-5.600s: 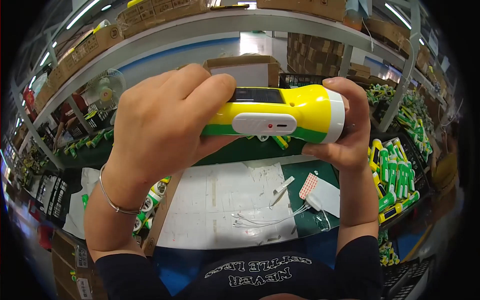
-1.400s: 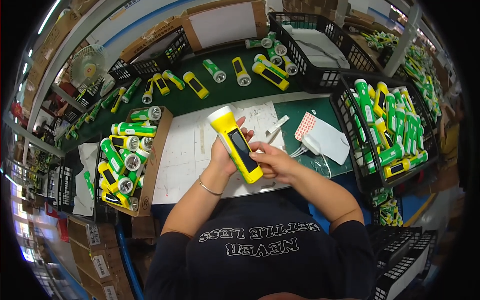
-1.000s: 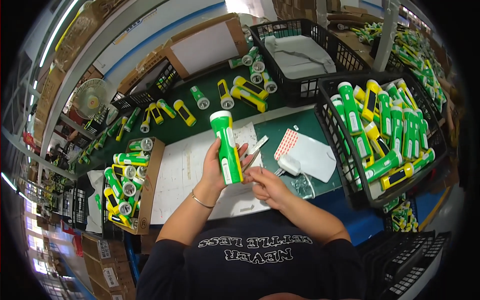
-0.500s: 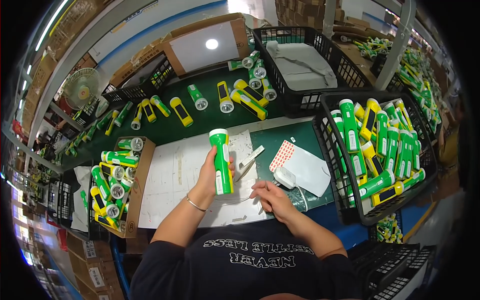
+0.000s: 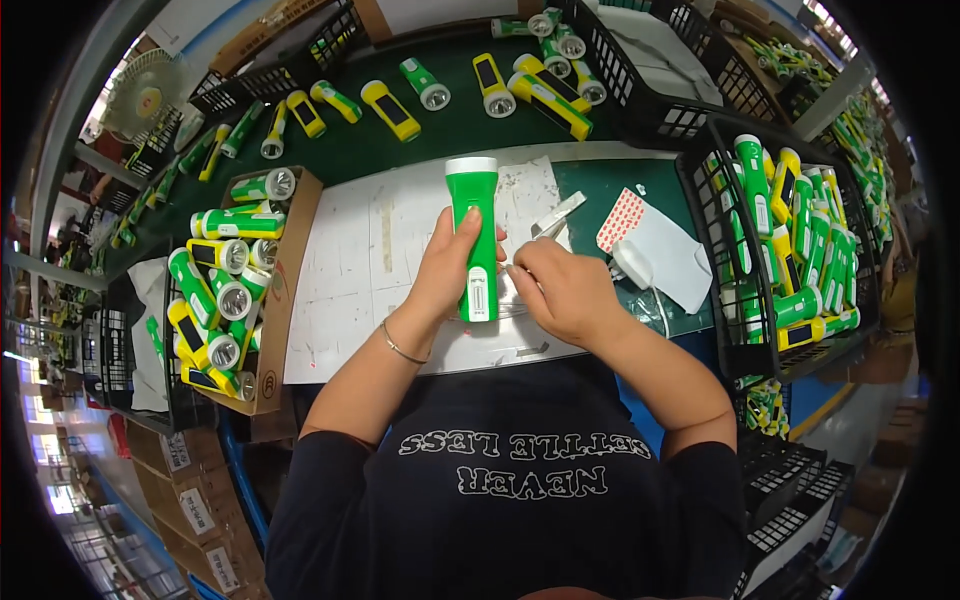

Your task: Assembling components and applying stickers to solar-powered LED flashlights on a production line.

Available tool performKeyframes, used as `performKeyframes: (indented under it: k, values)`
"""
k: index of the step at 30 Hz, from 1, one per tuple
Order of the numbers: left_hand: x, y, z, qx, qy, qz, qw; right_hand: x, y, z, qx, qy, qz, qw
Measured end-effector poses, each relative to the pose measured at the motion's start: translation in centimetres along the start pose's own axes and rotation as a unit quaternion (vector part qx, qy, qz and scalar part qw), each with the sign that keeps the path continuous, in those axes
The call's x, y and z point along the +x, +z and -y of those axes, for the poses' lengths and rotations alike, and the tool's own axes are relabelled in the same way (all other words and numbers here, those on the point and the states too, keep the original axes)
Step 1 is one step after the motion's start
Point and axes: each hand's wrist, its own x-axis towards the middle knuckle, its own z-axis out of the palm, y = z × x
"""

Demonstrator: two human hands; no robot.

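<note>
My left hand [image 5: 447, 262] is wrapped round a green flashlight [image 5: 478, 240] with a white head, held upright over the white board. Its head points to the far side. At the flashlight's right side is my right hand [image 5: 570, 290], its thumb and fingers pinched together. Whatever sits in that pinch is too small to make out. A white charger [image 5: 632, 262] with a white cord lies to the right of my right hand. Behind that hand, a pale strip-like tool [image 5: 560, 214] rests on the board.
A cardboard box [image 5: 290, 270] of flashlights stands on the left, a black crate [image 5: 725, 300] of them on the right. More flashlights [image 5: 390, 110] line the green far surface. A white sheet [image 5: 672, 262] with red-patterned backing lies by the charger. Another black crate [image 5: 640, 110] stands at the back.
My right hand has moved in to the flashlight's side, its fingers now pinched. The flashlight has turned to show more of its green face. The view has tilted downward.
</note>
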Motion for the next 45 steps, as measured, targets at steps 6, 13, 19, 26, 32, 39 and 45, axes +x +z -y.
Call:
performKeyframes:
  k: [6,13,19,26,32,39,45]
  values:
    - [-1.1,-2.6,1.3,0.066,0.085,0.035,0.994,1.2,3.2,1.4,-0.191,-0.132,0.073,0.97]
    - [-0.1,-7.3,0.7,-0.02,-0.01,-0.022,1.0,-1.9,5.0,4.3,-0.017,-0.243,0.238,0.94]
    - [-2.2,-5.7,1.0,-0.076,0.044,-0.014,0.996,2.6,8.0,2.2,0.245,0.134,0.04,0.959]
    - [-2.6,-5.7,1.9,0.115,0.092,0.013,0.989,2.1,4.9,-1.0,0.328,0.182,0.002,0.927]
    - [-5.8,-6.7,-1.6,0.418,0.1,0.059,0.901,4.8,2.9,0.5,0.205,0.154,0.193,0.947]
    - [-6.6,-8.2,-1.7,0.556,0.126,0.129,0.812,1.7,2.0,-3.4,0.361,0.103,0.152,0.914]
    - [-6.9,-9.1,-0.9,0.569,0.162,0.091,0.801,0.6,1.9,-4.1,0.385,0.189,0.169,0.887]
